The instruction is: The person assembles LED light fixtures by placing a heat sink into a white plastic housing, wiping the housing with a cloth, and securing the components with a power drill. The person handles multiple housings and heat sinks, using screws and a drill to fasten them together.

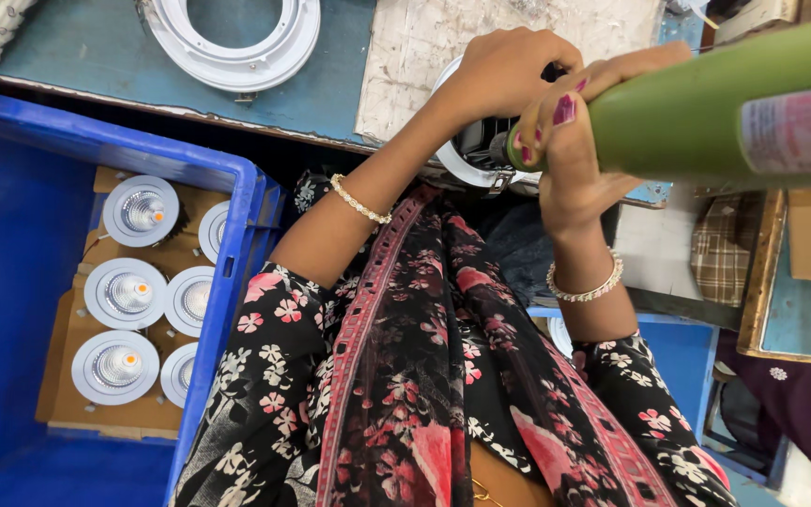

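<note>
Left hand [504, 70] cupped over white round lamp housing [466, 160] at bench edge, fingers curled, pressing it down. Right hand [570, 141] wrapped around nose of green power driver [706, 108], tip against housing. Blue crate [30, 282] at left, finished downlights [124, 293] on cardboard inside. White ring [237, 42] on bench beyond

Below you runs a worn blue bench [96, 56] with a scuffed pale board [424, 47] lying on it, a blue plastic crate [11, 282] lined with cardboard [63, 394] stands at your left, and a wood-framed blue surface [804, 319] sits at your right, all evenly lit.
</note>
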